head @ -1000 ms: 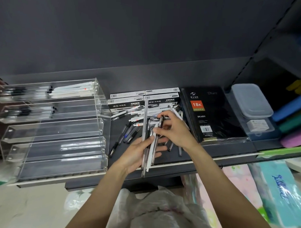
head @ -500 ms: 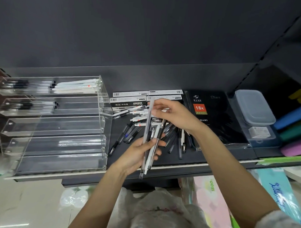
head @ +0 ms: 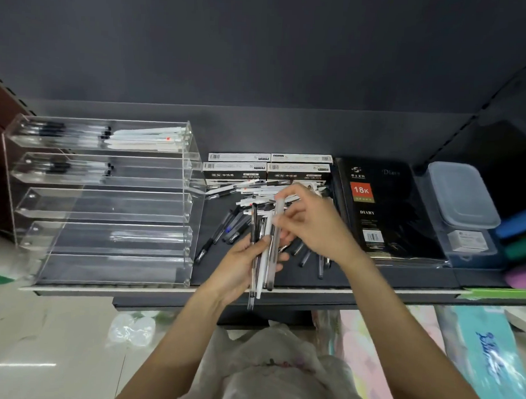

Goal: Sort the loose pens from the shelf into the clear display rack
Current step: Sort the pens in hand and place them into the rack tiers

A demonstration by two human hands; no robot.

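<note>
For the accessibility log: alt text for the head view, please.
Left hand grips a bundle of clear and white pens while the right hand pinches one; loose pens lie on the dark shelf beside a clear tiered acrylic rack.

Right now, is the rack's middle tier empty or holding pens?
Empty: the middle tier shows only clear acrylic, while the two tiers above hold pens.

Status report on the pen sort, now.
Left hand grips a bundle of pens; right hand pinches one at its top. Loose pens on shelf. Clear rack: top two tiers stocked. Nothing blocking.
</note>
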